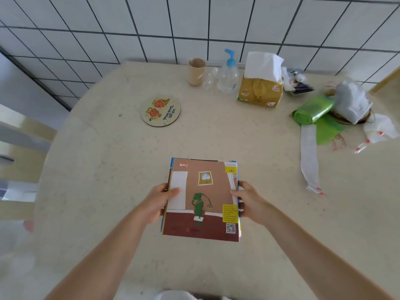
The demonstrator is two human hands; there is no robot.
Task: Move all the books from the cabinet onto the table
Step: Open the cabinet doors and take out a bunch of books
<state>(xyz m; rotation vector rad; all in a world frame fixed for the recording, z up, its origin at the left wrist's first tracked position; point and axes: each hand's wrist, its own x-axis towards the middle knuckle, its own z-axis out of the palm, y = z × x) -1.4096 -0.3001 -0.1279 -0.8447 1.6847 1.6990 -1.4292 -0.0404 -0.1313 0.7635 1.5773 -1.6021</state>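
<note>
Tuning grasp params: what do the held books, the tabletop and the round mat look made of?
books: paper, a thin stack with a smooth printed cover of slight sheen; extra page edges show at the top and left.
tabletop: looks like speckled stone or laminate, matte cream; cannot tell which.
round mat: probably cork or board, with a printed cartoon top and a dark thin edge.

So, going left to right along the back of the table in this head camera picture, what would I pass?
Round coaster → paper cup → pump bottle → tissue pack → green bag roll → white plastic bag. The small clear item between cup and bottle overlaps, so I leave it out.
</note>
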